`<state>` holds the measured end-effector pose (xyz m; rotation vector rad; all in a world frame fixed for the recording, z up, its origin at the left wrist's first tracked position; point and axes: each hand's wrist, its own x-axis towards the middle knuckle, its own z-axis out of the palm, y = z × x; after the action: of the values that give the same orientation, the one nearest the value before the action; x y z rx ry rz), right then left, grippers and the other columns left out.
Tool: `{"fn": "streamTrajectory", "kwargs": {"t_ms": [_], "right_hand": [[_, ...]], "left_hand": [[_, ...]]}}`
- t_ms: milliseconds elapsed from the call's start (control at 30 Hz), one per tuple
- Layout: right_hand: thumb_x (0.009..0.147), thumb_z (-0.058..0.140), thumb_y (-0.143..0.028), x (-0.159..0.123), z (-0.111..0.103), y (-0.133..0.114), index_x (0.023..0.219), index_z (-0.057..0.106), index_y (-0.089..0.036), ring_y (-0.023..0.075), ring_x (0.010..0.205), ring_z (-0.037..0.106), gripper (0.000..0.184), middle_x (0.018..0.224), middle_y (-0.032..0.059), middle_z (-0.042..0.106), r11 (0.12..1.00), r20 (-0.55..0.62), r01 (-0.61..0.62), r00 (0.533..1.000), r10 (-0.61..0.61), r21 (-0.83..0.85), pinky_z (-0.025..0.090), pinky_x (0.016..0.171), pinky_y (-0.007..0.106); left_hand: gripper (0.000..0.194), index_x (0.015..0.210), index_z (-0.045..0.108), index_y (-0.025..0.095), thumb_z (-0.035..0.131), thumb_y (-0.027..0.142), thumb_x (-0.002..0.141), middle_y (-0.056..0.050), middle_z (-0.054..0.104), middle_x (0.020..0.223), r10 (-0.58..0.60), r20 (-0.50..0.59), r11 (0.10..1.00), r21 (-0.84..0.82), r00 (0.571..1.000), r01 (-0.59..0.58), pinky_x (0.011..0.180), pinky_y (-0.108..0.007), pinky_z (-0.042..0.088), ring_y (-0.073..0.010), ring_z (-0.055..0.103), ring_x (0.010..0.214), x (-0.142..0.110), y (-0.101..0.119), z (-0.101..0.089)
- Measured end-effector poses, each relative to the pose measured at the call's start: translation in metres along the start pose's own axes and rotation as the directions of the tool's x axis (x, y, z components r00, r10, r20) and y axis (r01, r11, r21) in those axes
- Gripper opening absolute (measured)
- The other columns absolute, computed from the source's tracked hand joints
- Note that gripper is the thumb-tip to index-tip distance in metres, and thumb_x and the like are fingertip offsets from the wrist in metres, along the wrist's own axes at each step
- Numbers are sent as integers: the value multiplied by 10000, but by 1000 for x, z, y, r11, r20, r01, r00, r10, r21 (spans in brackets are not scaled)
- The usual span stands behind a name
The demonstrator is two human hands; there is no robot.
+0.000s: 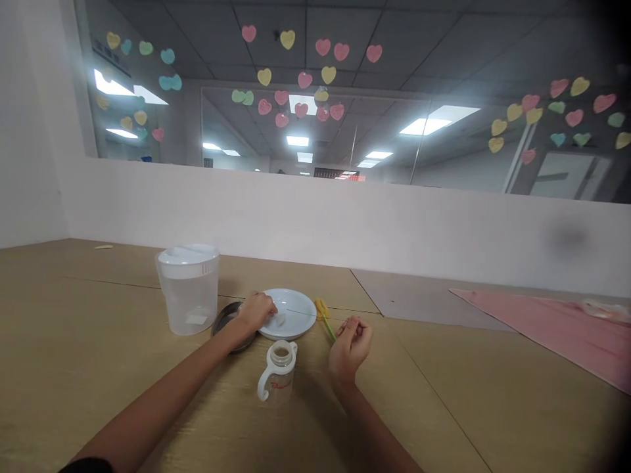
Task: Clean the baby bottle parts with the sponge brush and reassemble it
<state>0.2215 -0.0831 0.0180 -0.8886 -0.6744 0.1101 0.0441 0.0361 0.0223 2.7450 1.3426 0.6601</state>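
My left hand [257, 311] is closed over the left side of a white plate [300, 328]. A small translucent piece [280, 319] shows at its fingertips; its kind is too small to make out. My right hand [352, 345] is pinched shut right of the plate. A thin wire-like rod [302, 313] runs from over the plate to its fingers. Behind this hand lies a brush with a yellow head [321, 307] and green handle, its end hidden by the hand. A clear baby bottle [282, 381] with white handles stands uncapped between my forearms.
A translucent lidded pitcher [190, 295] stands left of the plate. A dark metal bowl [224, 322] is partly hidden under my left wrist. A pink cloth [547, 328] lies at the right, with a crumpled clear plastic bag [608, 310] on it. A white wall [296, 217] closes the table's back.
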Motion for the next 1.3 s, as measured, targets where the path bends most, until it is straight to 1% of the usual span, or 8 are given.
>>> {"fn": "streamTrajectory", "kwargs": {"t_ms": [133,267,400,500,567,833,1100,1300], "right_hand": [[823,457,-503,1,-3,14,793,453,-185,114,649,494,320,726,-5,501,993,20,-20,1000,22,-117,405,581,239],[827,442,-500,1,-4,18,803,465,-183,133,675,531,318,736,17,545,985,17,-49,998,53,-163,423,613,255],[824,447,-504,0,-3,15,801,455,-184,107,574,504,320,736,18,571,988,28,-56,998,61,-144,412,558,242],[835,438,-488,0,-2,13,807,440,-185,84,497,477,305,736,5,576,992,36,-64,997,68,-111,412,532,238],[840,434,-479,0,-1,13,807,429,-187,80,479,481,294,734,-2,579,993,30,-83,996,86,-89,416,528,239],[784,504,-500,5,-4,28,777,477,-184,116,559,522,317,696,9,596,979,94,-158,981,171,-130,409,509,230],[719,556,-553,4,-5,37,729,551,-163,140,573,549,390,639,20,617,961,228,-165,949,216,-223,424,539,248],[721,563,-554,5,-9,42,719,589,-159,150,585,569,396,658,31,648,957,287,-101,941,181,-271,426,568,259]], "left_hand": [[95,664,731,183,651,142,633,-16,707,655,1,149,991,-129,989,19,599,-208,431,-153,608,604,11,-2,8],[140,734,733,186,598,198,696,-8,715,707,3,97,972,-233,995,19,599,-200,434,-150,613,643,9,-6,6],[308,970,685,165,418,258,847,-74,695,973,-68,-196,954,-301,978,6,744,-259,443,-185,610,861,1,-4,-12],[284,885,671,151,421,282,857,-69,683,868,-127,-517,915,-391,846,-102,722,-264,443,-174,597,802,-9,6,-30],[255,764,651,149,448,279,846,-44,652,753,-130,-593,886,-429,795,-175,668,-248,439,-156,581,721,-16,17,-41],[250,709,626,147,490,304,847,-32,621,708,-93,-554,795,-542,827,-274,585,-217,434,-122,564,630,-40,58,-63],[263,706,637,151,497,323,847,-30,634,718,-113,-517,732,-621,848,-281,552,-197,448,-102,555,594,-67,74,-48],[298,756,648,132,513,384,842,-53,632,738,-193,-425,585,-773,884,-244,547,-211,477,-111,554,598,-77,79,-38]]}}
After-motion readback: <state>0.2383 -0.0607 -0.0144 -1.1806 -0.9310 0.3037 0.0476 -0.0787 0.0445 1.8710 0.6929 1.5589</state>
